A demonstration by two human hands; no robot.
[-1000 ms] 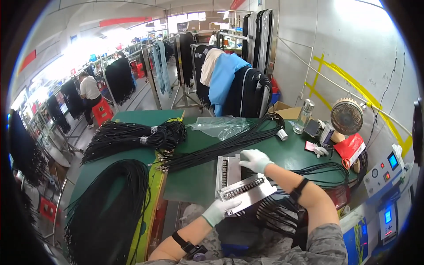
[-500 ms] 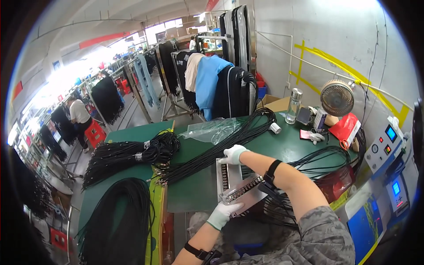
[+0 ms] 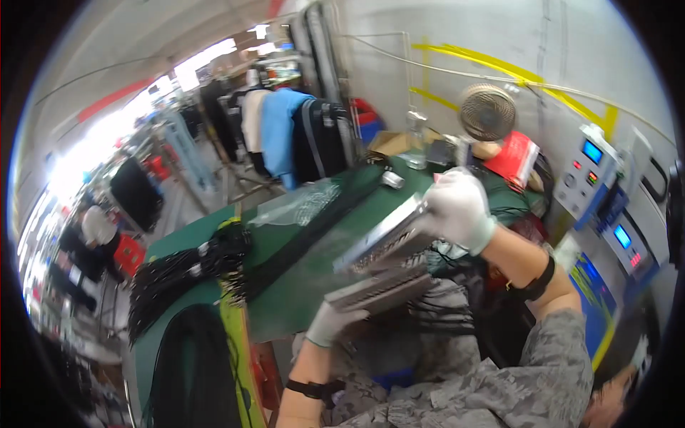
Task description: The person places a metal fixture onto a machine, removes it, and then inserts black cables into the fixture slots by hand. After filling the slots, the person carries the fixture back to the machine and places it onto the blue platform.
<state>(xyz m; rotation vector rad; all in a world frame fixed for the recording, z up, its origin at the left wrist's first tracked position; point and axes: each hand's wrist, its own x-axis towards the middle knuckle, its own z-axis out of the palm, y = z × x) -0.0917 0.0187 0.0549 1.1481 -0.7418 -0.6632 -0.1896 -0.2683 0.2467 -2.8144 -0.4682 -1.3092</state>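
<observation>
My right hand (image 3: 460, 207), in a white glove, grips the far end of a long grey metal comb-like fixture (image 3: 382, 235) lifted off the green table (image 3: 300, 278). My left hand (image 3: 330, 322), also gloved, holds the near end of a second grey fixture (image 3: 382, 291) just below the first. Black cables (image 3: 442, 307) hang from the fixtures toward my lap. Both fixtures are tilted, raised at the right.
Bundles of black cables (image 3: 189, 267) lie on the table's left, with a clear plastic bag (image 3: 303, 207) behind. A small fan (image 3: 487, 113) and red box (image 3: 515, 158) stand at the back right. Grey machines with blue screens (image 3: 606, 192) flank my right. Clothes hang on a rack (image 3: 278, 132) beyond.
Both hands have lifted the fixtures off the table and swung them to the right. The view has turned right toward the machines.
</observation>
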